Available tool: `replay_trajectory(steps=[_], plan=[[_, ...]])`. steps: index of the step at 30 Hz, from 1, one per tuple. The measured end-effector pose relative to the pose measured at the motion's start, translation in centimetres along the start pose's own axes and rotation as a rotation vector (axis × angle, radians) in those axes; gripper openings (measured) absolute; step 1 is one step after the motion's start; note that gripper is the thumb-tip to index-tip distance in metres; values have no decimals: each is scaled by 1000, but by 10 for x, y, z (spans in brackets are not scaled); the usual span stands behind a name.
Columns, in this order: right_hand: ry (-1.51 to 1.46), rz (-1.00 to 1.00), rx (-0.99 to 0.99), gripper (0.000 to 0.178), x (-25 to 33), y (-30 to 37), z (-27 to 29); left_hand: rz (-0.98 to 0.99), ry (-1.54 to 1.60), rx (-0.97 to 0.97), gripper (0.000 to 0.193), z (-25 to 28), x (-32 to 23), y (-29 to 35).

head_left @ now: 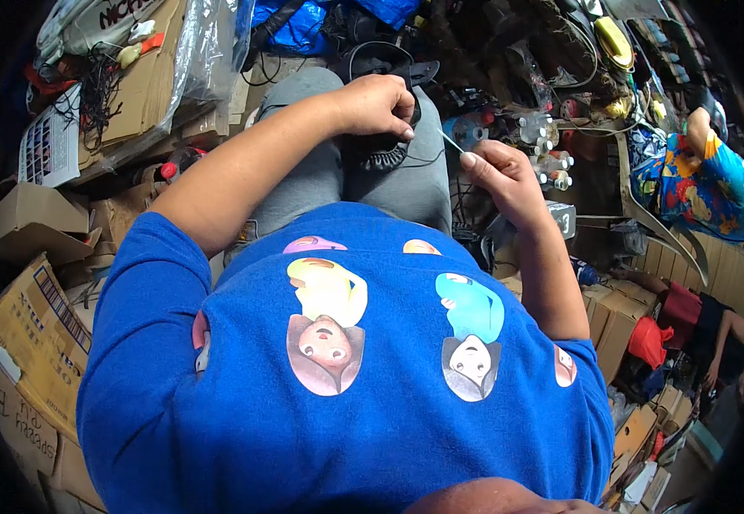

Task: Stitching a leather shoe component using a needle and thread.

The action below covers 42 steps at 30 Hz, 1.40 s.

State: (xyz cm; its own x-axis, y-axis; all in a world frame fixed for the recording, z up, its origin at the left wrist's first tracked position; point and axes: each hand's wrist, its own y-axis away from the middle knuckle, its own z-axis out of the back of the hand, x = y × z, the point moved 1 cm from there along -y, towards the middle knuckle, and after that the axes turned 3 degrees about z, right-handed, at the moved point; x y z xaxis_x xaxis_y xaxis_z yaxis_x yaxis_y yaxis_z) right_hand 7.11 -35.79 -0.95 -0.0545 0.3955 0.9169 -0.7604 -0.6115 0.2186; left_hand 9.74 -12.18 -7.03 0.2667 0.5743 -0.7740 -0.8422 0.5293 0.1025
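A dark black item (384,159) with a ribbed or coiled edge rests between my knees on my grey trousers (308,176); its kind is not clear. My left hand (374,104) is closed on its upper part, with thumb and fingers curled and partly hiding it. To the right, my right hand (505,176) pinches a thin pale needle-like rod (451,140) that points up and left toward the black item. From that item a fine dark thread (426,161) loops toward the right hand. The two hands are apart.
Several bottles (552,158) stand right of my right hand. Cardboard boxes (34,223) and plastic-wrapped cardboard (154,77) crowd the left. Another person in a colourful shirt (689,184) sits at the far right, and a further person's arm (723,343) shows below.
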Motion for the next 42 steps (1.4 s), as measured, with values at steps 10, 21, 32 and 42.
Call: replay_trajectory(steps=[10, 21, 32, 42], plan=[[477, 70, -14, 26, 4, -19, -29, 2, 205, 264, 18, 15, 8, -2], [615, 30, 17, 22, 22, -29, -32, -6, 181, 260, 18, 12, 8, -6], [424, -13, 79, 25, 1, -39, -20, -71, 175, 325, 22, 12, 8, -15], [-53, -130, 117, 16, -29, -53, -25, -132, 107, 260, 27, 10, 12, -9]])
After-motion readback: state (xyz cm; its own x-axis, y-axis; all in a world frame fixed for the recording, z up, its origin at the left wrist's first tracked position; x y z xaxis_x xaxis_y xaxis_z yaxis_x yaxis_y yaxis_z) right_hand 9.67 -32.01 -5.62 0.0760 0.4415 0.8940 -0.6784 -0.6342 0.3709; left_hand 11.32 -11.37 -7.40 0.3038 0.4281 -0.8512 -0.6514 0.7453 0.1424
